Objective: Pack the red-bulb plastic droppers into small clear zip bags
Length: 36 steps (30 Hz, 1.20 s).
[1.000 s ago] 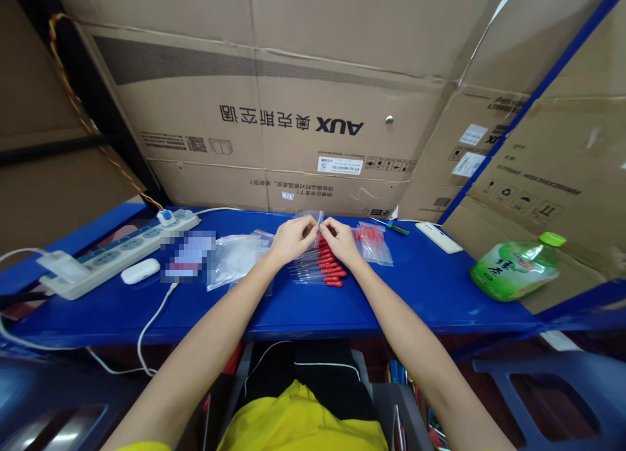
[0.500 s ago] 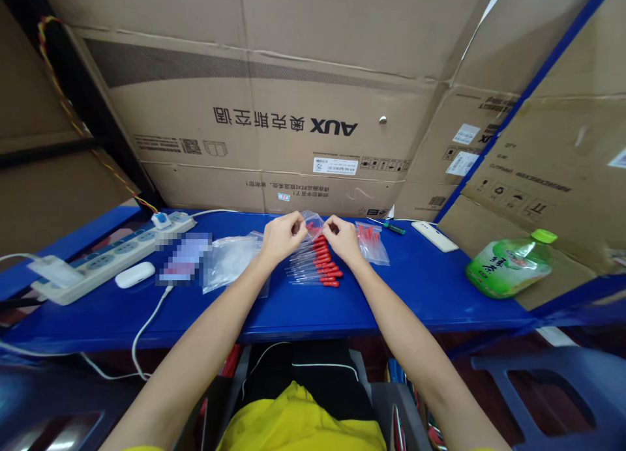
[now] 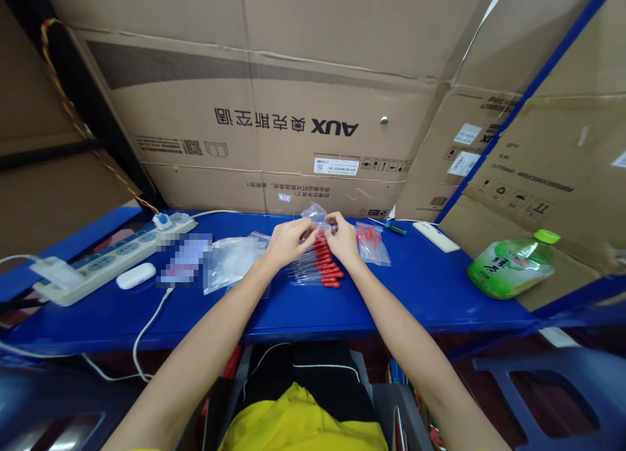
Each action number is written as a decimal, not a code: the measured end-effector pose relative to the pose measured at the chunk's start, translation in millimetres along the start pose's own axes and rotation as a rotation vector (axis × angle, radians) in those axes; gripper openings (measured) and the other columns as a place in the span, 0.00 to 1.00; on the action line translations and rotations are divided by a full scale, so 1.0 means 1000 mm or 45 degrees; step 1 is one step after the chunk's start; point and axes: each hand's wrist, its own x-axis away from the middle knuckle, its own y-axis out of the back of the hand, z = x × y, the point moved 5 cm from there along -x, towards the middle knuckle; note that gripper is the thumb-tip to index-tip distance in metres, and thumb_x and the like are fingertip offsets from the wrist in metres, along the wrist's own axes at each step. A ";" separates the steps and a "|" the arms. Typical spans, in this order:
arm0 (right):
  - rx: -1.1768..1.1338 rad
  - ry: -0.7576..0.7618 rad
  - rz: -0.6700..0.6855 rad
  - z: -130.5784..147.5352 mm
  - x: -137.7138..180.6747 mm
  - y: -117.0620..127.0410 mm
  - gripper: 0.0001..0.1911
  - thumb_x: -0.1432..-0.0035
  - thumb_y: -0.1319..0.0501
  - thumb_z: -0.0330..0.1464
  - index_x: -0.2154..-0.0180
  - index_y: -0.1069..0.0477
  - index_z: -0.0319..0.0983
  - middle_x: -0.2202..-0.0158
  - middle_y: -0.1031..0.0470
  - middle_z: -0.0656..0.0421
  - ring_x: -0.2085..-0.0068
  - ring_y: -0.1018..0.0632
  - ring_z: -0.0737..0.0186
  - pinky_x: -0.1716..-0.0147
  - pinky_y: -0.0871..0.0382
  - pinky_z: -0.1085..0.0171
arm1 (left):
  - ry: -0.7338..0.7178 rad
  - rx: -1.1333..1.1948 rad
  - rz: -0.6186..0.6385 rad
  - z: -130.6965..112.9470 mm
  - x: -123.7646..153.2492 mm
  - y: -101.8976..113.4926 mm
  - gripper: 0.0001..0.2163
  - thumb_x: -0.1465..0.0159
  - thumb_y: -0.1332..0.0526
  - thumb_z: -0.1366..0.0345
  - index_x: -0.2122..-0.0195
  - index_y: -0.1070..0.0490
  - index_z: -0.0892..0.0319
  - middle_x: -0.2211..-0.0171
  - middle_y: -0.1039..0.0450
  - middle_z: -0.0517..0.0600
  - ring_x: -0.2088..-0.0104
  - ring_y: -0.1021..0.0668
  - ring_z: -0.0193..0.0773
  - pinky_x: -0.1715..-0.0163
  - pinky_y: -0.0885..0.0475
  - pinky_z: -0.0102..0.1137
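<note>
1. Blue surface point(image 3: 420, 294): carries several loose items.
2. Left hand point(image 3: 292, 237): fingertips pinched on a clear bag point(image 3: 313, 212).
3. Right hand point(image 3: 342, 237): fingers curled, gripping it too.
4. The bag: between both hands.
5. Red-ended droppers point(image 3: 325, 268): rowed on the surface, near the bag.

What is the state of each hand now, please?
Left hand: closed, pinching the clear plastic bag.
Right hand: closed, pinching the same clear plastic bag.
</note>
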 end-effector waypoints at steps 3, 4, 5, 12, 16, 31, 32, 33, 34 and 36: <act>-0.279 -0.055 -0.130 -0.003 -0.002 0.002 0.12 0.47 0.40 0.29 0.59 0.30 0.43 0.59 0.19 0.57 0.58 0.18 0.56 0.53 0.25 0.58 | 0.096 0.034 0.009 0.001 -0.001 -0.001 0.15 0.23 0.48 0.55 0.58 0.24 0.56 0.63 0.20 0.50 0.65 0.22 0.39 0.63 0.34 0.32; -0.413 -0.097 -0.173 -0.004 -0.003 0.003 0.12 0.47 0.40 0.31 0.58 0.31 0.43 0.59 0.19 0.57 0.58 0.18 0.56 0.54 0.24 0.59 | 0.153 0.035 0.020 0.003 -0.001 -0.002 0.17 0.23 0.49 0.54 0.59 0.24 0.56 0.63 0.19 0.50 0.64 0.21 0.40 0.63 0.34 0.32; -0.560 -0.147 -0.202 -0.006 -0.003 0.003 0.13 0.47 0.39 0.33 0.57 0.32 0.43 0.58 0.20 0.57 0.58 0.18 0.56 0.56 0.23 0.59 | 0.218 0.035 0.048 0.006 -0.001 -0.004 0.20 0.23 0.50 0.53 0.62 0.23 0.56 0.64 0.19 0.50 0.64 0.21 0.41 0.63 0.34 0.33; -1.172 -0.414 0.112 -0.002 -0.002 -0.011 0.25 0.52 0.32 0.36 0.52 0.36 0.46 0.57 0.19 0.61 0.65 0.17 0.62 0.59 0.19 0.60 | 0.466 0.507 0.001 0.022 0.000 -0.021 0.21 0.27 0.45 0.46 0.60 0.19 0.54 0.59 0.16 0.52 0.54 0.18 0.48 0.51 0.29 0.37; -1.094 -0.368 0.316 0.010 0.005 -0.021 0.28 0.52 0.30 0.40 0.50 0.36 0.46 0.57 0.19 0.60 0.66 0.18 0.60 0.63 0.20 0.60 | 0.634 1.044 -0.365 0.032 -0.001 -0.022 0.22 0.30 0.41 0.44 0.54 0.18 0.57 0.54 0.17 0.55 0.47 0.19 0.50 0.42 0.29 0.39; -0.176 0.158 0.132 0.027 0.009 -0.001 0.09 0.35 0.39 0.42 0.61 0.32 0.44 0.65 0.22 0.60 0.66 0.22 0.60 0.62 0.30 0.63 | 1.082 1.226 -0.697 0.058 0.009 -0.009 0.16 0.46 0.28 0.57 0.60 0.26 0.56 0.60 0.21 0.49 0.64 0.19 0.36 0.68 0.28 0.26; -0.174 0.160 0.140 0.027 0.009 -0.001 0.10 0.34 0.39 0.43 0.63 0.32 0.44 0.66 0.23 0.60 0.66 0.23 0.60 0.63 0.31 0.63 | 1.099 1.218 -0.734 0.061 0.010 -0.007 0.16 0.47 0.28 0.57 0.62 0.27 0.56 0.62 0.22 0.48 0.64 0.20 0.36 0.69 0.29 0.26; -0.173 0.163 0.130 0.028 0.009 -0.001 0.11 0.34 0.39 0.43 0.64 0.33 0.44 0.67 0.23 0.60 0.67 0.23 0.60 0.64 0.31 0.63 | 1.119 1.227 -0.774 0.064 0.012 -0.006 0.15 0.48 0.28 0.57 0.64 0.29 0.56 0.64 0.23 0.47 0.65 0.21 0.36 0.70 0.30 0.26; -0.176 0.167 0.104 0.029 0.009 0.001 0.11 0.34 0.40 0.43 0.65 0.34 0.44 0.68 0.24 0.61 0.67 0.23 0.60 0.64 0.32 0.63 | 1.142 1.248 -0.812 0.067 0.013 -0.005 0.15 0.48 0.28 0.57 0.65 0.30 0.56 0.66 0.24 0.46 0.66 0.21 0.35 0.71 0.31 0.25; -0.178 0.170 0.039 0.030 0.010 0.004 0.11 0.34 0.40 0.43 0.65 0.34 0.44 0.68 0.25 0.61 0.67 0.24 0.60 0.65 0.33 0.63 | 1.192 1.286 -0.866 0.073 0.016 -0.004 0.15 0.48 0.29 0.57 0.67 0.33 0.56 0.68 0.27 0.45 0.68 0.23 0.33 0.72 0.32 0.25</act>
